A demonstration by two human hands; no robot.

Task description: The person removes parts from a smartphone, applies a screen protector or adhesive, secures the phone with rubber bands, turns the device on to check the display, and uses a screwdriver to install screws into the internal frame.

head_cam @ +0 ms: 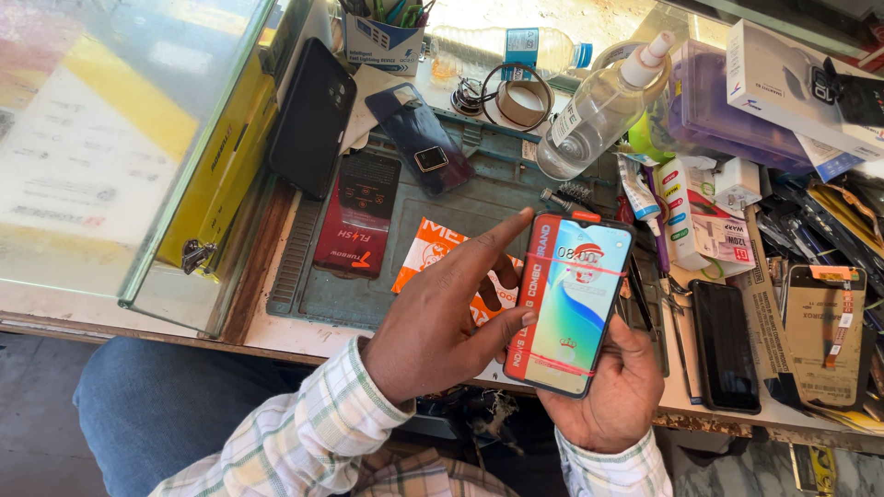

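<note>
My right hand (612,396) cradles a smartphone (575,308) from below, screen up and lit, with a red-printed protective film over it. My left hand (442,322) reaches in from the left. Its index finger stretches to the phone's top left corner and its thumb rests on the left edge, while the other fingers curl underneath. Behind the left hand an orange packet (425,253) lies on a teal work mat (497,198).
On the mat lie a red packet (357,216) and a blue phone back cover (419,138). A black phone (311,115) leans at the left by a glass case (110,138). A spray bottle (594,110), tape roll (522,99), boxes, another black phone (725,345) and a screen part (824,336) crowd the right.
</note>
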